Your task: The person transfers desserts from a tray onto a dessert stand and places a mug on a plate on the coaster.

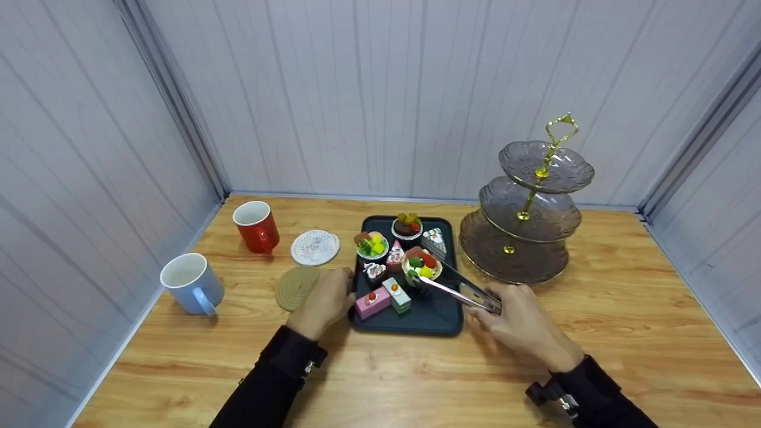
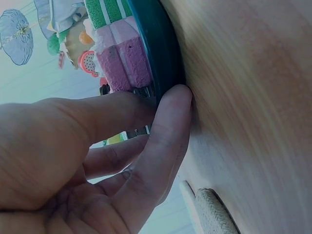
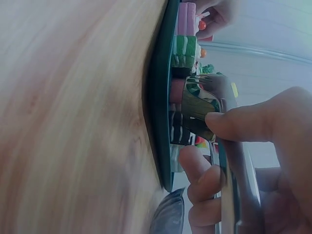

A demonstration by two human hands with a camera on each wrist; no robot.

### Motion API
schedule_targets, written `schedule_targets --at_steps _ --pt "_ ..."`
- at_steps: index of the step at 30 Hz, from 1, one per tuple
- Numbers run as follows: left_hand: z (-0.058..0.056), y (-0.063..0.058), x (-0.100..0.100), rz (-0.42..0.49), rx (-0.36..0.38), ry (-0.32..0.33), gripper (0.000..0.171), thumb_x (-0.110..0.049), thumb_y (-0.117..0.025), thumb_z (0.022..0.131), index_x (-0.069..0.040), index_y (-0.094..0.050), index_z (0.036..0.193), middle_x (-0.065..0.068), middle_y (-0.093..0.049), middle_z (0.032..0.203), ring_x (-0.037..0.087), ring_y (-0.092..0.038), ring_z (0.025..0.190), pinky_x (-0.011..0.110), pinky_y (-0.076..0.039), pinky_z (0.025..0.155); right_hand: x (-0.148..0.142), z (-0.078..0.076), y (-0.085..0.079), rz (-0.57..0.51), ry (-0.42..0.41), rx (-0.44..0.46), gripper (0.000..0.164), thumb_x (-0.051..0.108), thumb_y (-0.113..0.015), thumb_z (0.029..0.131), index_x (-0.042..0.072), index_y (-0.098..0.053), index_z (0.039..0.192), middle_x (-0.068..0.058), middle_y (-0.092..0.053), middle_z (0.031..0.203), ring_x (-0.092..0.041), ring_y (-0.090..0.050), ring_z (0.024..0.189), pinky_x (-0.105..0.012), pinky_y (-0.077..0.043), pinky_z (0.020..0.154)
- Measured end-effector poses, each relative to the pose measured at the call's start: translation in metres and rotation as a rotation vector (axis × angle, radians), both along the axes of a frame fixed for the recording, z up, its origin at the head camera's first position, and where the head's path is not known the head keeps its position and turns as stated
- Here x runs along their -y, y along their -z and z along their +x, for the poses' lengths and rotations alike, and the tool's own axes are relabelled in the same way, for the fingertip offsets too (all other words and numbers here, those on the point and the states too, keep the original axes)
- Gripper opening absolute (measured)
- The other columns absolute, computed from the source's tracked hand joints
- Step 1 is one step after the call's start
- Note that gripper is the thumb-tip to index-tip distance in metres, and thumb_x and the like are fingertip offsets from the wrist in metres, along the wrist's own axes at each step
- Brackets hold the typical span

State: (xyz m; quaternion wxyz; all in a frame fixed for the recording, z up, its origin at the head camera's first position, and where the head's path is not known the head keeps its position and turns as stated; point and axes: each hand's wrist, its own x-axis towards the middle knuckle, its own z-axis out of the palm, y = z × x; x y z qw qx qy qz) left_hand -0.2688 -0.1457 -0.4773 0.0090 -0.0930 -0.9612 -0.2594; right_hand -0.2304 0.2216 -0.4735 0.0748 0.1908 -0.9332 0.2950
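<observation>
Grips silver tongs (image 3: 238, 163) with right fingers (image 3: 204, 185) around a round, cream-topped tart (image 1: 423, 260) bearing red, green and yellow bits, above the dark tray (image 1: 441, 318); pinches tray edge with left fingers (image 2: 170, 119). Crowded by other cakes (image 1: 373, 304); flanked by tiered stand (image 1: 512, 264) right, mugs (image 1: 258, 230) and coasters (image 1: 315, 247) left.

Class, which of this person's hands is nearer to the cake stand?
Right. The right hand, gripping the tongs, is just in front of the cake stand; the left hand is farther away, pinching the left edge of the tray.
</observation>
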Motion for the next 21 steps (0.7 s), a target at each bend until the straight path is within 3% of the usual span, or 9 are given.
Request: schedule_targets --at_steps 5,12,21 --pt "0.000 0.000 0.000 0.011 -0.003 0.008 0.019 -0.002 -0.079 0.090 0.002 -0.074 0.108 0.007 -0.069 0.081 0.021 -0.065 0.077 0.040 -0.055 0.068 -0.005 0.001 -0.003 -0.009 0.020 -0.007 0.016 0.024 -0.087 0.089 0.019 -0.074 0.095 0.013 -0.052 0.066 -0.002 -0.043 0.056 -0.022 -0.030 0.051" --pt "0.002 0.001 0.003 -0.005 -0.082 0.030 0.022 0.001 -0.081 0.086 0.005 -0.075 0.106 0.008 -0.068 0.077 0.023 -0.063 0.075 0.042 -0.055 0.069 -0.011 0.000 -0.007 -0.006 0.057 -0.003 0.015 0.024 -0.086 0.091 0.018 -0.075 0.101 0.013 -0.053 0.065 -0.004 -0.045 0.055 -0.022 -0.031 0.052" --pt "0.001 0.000 0.005 0.033 -0.008 0.016 0.035 0.001 -0.078 0.087 0.007 -0.072 0.121 0.008 -0.069 0.081 0.021 -0.064 0.076 0.040 -0.056 0.071 -0.019 -0.002 -0.010 -0.041 0.070 -0.011 0.016 0.024 -0.085 0.092 0.016 -0.077 0.103 0.011 -0.061 0.069 -0.005 -0.051 0.057 -0.022 -0.036 0.054"
